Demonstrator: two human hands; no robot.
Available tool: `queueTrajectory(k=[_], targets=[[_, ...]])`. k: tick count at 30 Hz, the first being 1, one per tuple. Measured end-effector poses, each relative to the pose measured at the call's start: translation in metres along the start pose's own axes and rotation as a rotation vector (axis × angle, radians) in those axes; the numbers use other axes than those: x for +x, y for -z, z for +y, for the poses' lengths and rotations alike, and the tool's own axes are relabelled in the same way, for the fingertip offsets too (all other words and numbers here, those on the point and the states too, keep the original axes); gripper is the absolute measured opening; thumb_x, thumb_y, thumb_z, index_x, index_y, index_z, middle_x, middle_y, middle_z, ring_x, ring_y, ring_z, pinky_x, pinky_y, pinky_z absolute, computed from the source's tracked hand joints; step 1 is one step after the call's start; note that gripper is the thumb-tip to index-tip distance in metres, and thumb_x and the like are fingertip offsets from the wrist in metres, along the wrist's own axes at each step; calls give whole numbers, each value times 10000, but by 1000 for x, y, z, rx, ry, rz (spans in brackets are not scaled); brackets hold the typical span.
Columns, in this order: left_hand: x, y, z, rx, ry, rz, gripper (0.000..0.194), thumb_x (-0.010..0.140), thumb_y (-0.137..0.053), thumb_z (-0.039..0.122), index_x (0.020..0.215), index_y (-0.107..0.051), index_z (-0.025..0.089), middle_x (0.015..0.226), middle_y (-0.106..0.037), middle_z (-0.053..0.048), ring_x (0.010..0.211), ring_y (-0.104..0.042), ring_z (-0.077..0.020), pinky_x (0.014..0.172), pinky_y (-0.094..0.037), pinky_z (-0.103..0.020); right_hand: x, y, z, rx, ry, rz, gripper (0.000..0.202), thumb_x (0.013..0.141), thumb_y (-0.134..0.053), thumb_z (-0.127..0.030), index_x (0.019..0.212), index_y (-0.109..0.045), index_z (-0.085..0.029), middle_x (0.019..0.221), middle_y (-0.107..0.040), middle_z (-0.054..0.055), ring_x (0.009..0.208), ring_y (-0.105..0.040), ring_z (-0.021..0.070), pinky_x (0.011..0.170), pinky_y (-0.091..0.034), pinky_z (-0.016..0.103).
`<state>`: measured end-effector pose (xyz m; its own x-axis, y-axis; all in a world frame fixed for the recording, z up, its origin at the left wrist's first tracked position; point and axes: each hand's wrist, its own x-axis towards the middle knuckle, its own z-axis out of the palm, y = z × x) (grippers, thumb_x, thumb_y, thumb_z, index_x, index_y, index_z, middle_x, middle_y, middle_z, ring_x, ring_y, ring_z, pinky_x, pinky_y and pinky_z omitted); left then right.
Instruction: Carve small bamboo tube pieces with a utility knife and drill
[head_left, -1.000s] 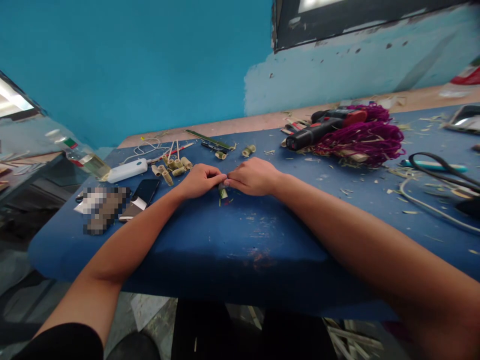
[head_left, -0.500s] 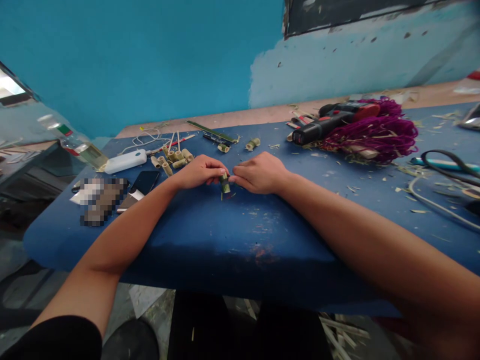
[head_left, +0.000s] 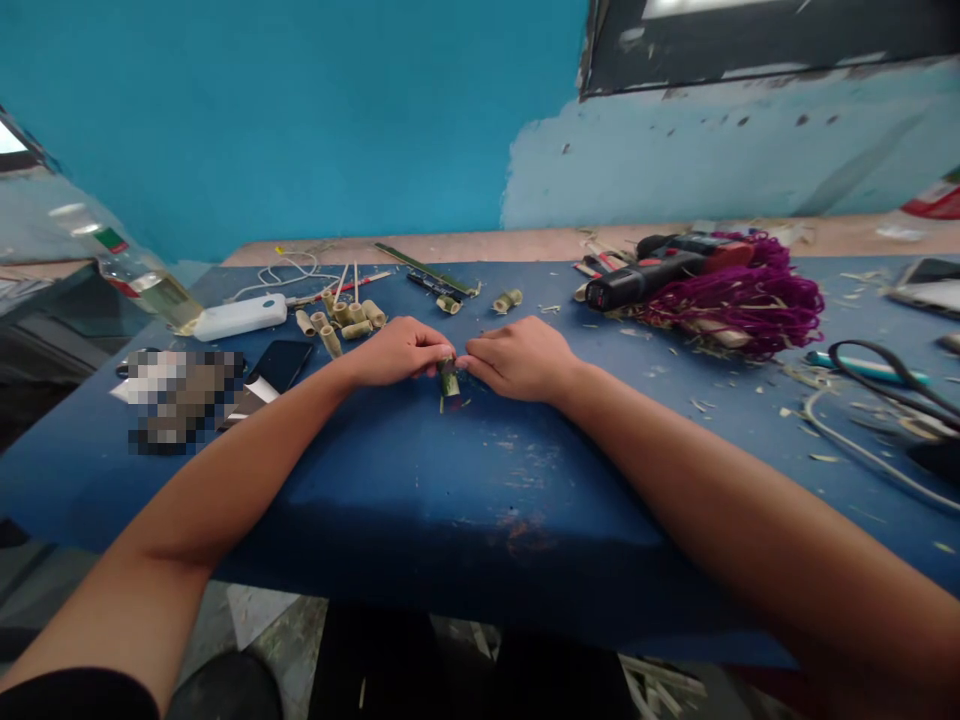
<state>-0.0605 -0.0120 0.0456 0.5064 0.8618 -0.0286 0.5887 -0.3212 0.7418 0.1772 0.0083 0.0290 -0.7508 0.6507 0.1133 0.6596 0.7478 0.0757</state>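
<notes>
Steadying a short, green, cylindrical bamboo piece [head_left: 450,384] by the fingertips, low over the blue tabletop [head_left: 390,480].

In the head view, the piece's far end is pinched by the bare left hand [head_left: 397,350]; the bare right hand [head_left: 525,360] is curled beside it, and whether anything is gripped there cannot be told. Close handwork on that end, partly hidden by the fingers, seems in hand; a firm left pinch and fine right-finger control are probably called for. Two loose greenish bamboo tubes [head_left: 508,300] are seen just beyond the knuckles, a cluster of pale cut bamboo tubes [head_left: 346,318] near the left wrist, and a black-and-red power tool [head_left: 641,279] against purple stringy strands [head_left: 757,295] farther right.
</notes>
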Motion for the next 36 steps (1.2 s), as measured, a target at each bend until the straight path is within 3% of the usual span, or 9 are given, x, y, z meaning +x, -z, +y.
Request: queueTrajectory(k=[10,15,19,22,25,36], targets=[[-3,0,6,76,-56,7,369,988,-596,328,668,-682,166,574,-573,5,558,-447,-111,609,-316,-285,1,0,1,-22,3,-34,631,1169,-300,-530,998,-813,-206,951,-831,97,685,-579,194,646,-176,369],[0,0,1,134,-48,30,369,979,-598,301,646,-690,169,588,-610,-10,564,-468,-117,623,-315,-297,-5,-5,0,-56,123,-56,642,1171,-307,-559,1053,-842,-225,961,-835,99,705,-585,192,663,-169,370],[2,0,-2,125,-8,18,410,999,-589,313,622,-659,166,575,-608,-6,545,-463,-103,646,-338,-293,-10,-13,2,-25,178,67,660,1171,-292,-570,1003,-822,-214,883,-795,95,716,-579,198,678,-195,366],[1,0,1,128,-29,22,387,987,-593,300,633,-669,162,565,-588,5,553,-447,-97,641,-323,-288,-10,-17,5,15,139,181,678,1164,-277,-574,915,-790,-207,804,-735,86,702,-546,195,689,-221,368],[1,0,2,122,-51,32,340,971,-599,299,687,-725,158,615,-644,-5,570,-478,-103,627,-325,-281,-8,-18,7,45,85,217,673,1155,-282,-585,901,-776,-207,807,-703,81,696,-512,191,682,-210,372],[3,-2,-4,126,-68,56,344,960,-603,297,663,-716,168,595,-630,-1,559,-471,-106,638,-316,-287,-2,-13,7,77,103,121,652,1165,-278,-551,973,-792,-198,933,-763,89,715,-514,188,670,-189,366]])
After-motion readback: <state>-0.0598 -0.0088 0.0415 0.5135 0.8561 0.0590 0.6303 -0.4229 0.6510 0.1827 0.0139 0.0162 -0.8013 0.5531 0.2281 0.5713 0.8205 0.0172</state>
